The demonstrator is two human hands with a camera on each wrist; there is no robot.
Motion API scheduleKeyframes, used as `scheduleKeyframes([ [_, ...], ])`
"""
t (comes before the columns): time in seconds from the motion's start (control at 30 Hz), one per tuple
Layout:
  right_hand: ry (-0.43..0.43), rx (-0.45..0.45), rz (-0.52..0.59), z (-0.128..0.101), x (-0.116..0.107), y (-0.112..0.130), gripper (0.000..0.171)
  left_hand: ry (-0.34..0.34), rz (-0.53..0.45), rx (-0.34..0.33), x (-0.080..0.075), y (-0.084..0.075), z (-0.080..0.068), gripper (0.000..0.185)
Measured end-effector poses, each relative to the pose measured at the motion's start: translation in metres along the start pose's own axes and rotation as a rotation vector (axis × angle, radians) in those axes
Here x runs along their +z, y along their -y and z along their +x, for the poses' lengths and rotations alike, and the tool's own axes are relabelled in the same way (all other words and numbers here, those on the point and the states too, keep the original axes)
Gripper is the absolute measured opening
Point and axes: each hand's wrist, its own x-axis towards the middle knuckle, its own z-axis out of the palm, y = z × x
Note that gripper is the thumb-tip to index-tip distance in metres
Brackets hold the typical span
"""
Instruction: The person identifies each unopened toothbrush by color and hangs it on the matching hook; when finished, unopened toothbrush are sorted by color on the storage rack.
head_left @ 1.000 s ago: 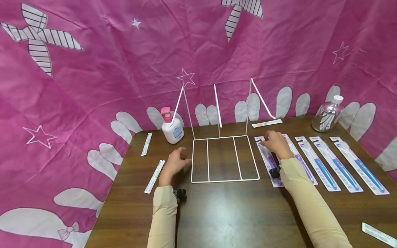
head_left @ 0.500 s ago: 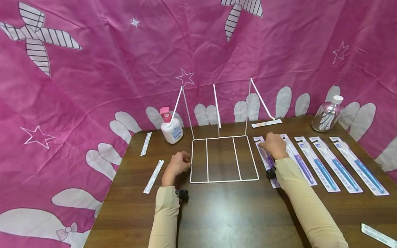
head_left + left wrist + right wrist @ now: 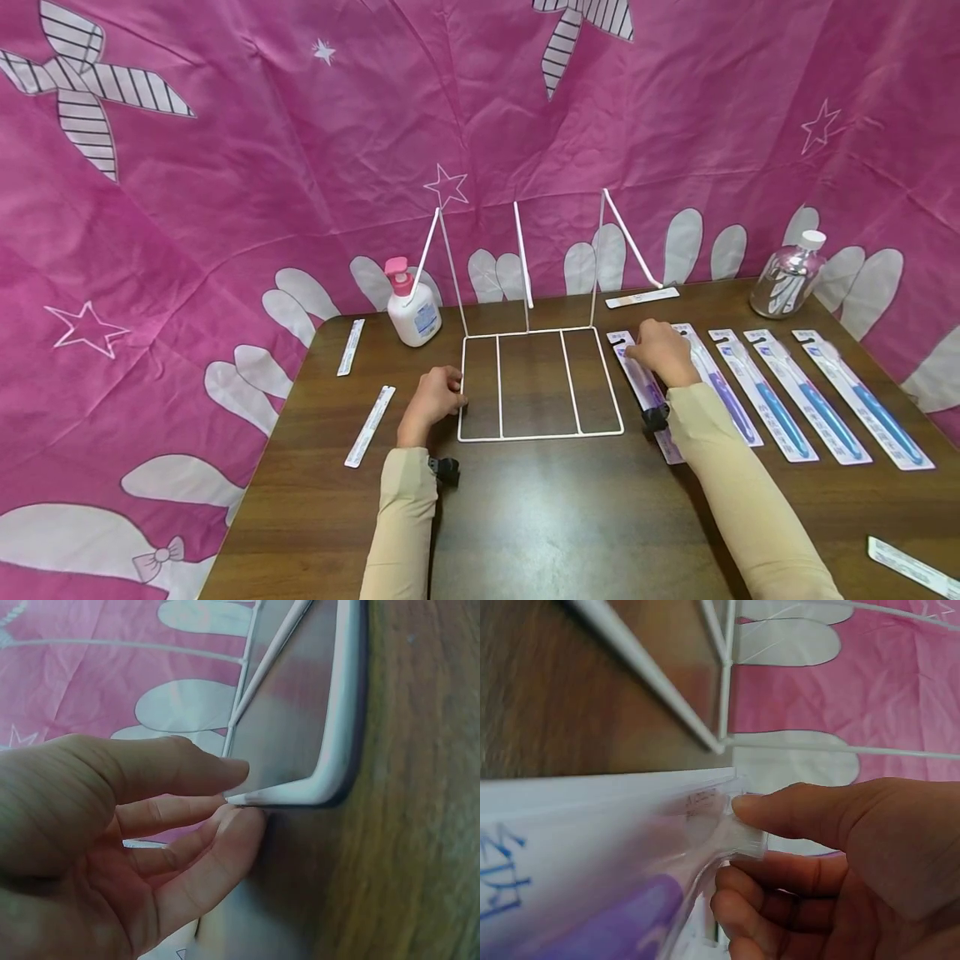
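Note:
My left hand (image 3: 432, 395) is at the left rail of a white wire rack (image 3: 538, 437). In the left wrist view the rail runs in between the thumb (image 3: 217, 771) and the curled fingers, which pinch it. On the right, my right hand (image 3: 663, 353) pinches the upper part of a packaged purple toothbrush (image 3: 637, 377) between thumb and fingers. The right wrist view shows the clear blister (image 3: 739, 838) in that grip and the purple handle (image 3: 622, 922) below. The sleeve and wrist camera hide part of this package in the head view.
Another purple packaged toothbrush (image 3: 723, 392) and several blue ones (image 3: 780, 408) lie to the right. A pump bottle (image 3: 415, 317) stands behind left, a clear jar (image 3: 783, 283) behind right. Slim white packets (image 3: 369, 427) lie about the table. The rack's uprights (image 3: 598, 258) rise at its back.
My left hand has moved slightly right onto the rack's rail, its fingers closing. My right hand has closed on the purple toothbrush package, whose lower end has shifted slightly.

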Motion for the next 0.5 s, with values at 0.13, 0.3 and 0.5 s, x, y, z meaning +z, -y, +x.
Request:
scheduleKeyframes([
  [0.13, -0.012, -0.013, 0.032, -0.009, -0.008, 0.008, 0.031, 0.0, 0.013, -0.024, 0.001, -0.001, 0.001, 0.039],
  [0.3, -0.079, -0.042, 0.079, -0.019, -0.018, 0.021, 0.029, -0.003, 0.02, -0.037, 0.003, -0.001, 0.002, 0.041],
  [0.5, -0.19, -0.104, 0.143, -0.034, -0.032, 0.043, 0.024, -0.004, 0.006, -0.045, 0.003, -0.002, 0.003, 0.041],
])
